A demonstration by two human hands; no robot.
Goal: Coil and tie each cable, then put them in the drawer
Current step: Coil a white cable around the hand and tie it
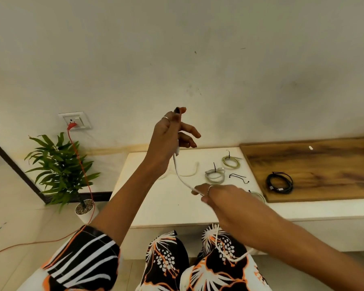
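Observation:
My left hand [172, 135] is raised above the white table [156, 198] and grips one plug end of a white cable [182, 177]. The cable runs down to my right hand [219, 198], which pinches it lower, and the rest hangs over my lap. On the table lie a grey coiled cable [215, 175] and a green coiled cable [231, 161], each with a black tie, and a loose white cable [190, 172]. A black coiled cable [279, 182] rests on the wooden board [324, 164]. Loose black ties [239, 177] lie near the coils. No drawer is visible.
A potted plant [61, 171] stands on the floor at the left. An orange cord [80, 164] runs from a wall socket [75, 120] down across the floor. Another pale coil [259, 196] peeks out behind my right wrist. A small white piece [310, 147] lies on the board.

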